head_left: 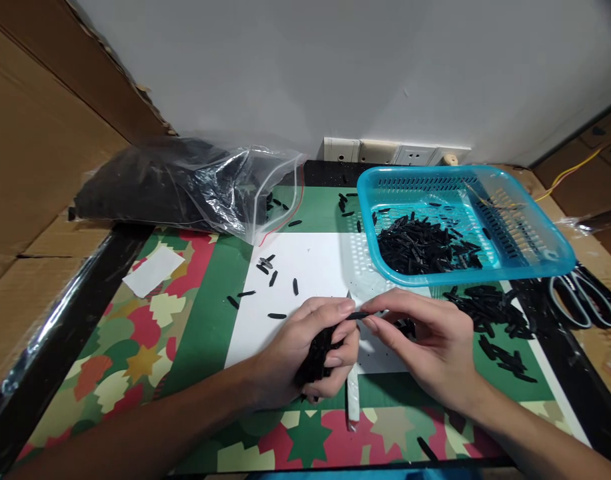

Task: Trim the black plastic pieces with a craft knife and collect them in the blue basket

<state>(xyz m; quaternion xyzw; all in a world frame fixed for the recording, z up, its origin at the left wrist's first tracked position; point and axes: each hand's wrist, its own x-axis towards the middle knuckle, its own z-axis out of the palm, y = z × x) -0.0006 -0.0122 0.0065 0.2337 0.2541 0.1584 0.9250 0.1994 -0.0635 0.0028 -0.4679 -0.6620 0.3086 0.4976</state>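
Note:
My left hand (318,350) is closed around a clump of small black elongated pieces (315,360). Its thumb and forefinger also pinch one single black piece (356,315), held level. At the other end of that piece, the thumb and forefinger of my right hand (425,340) are pinched together. Under the hands lies a narrow tool with a white wrapped handle (353,403); its middle is hidden and a pointed tip shows beyond the fingers. Several loose black pieces are scattered on the white sheet (315,267) to the left.
A blue plastic basket (465,275) holds a heap of black pieces. More piles (490,310) lie in front of it, beside scissors (580,300). At the back left rests a clear zip bag (185,187) full of black material. A white paper scrap (154,271) lies on the patterned mat.

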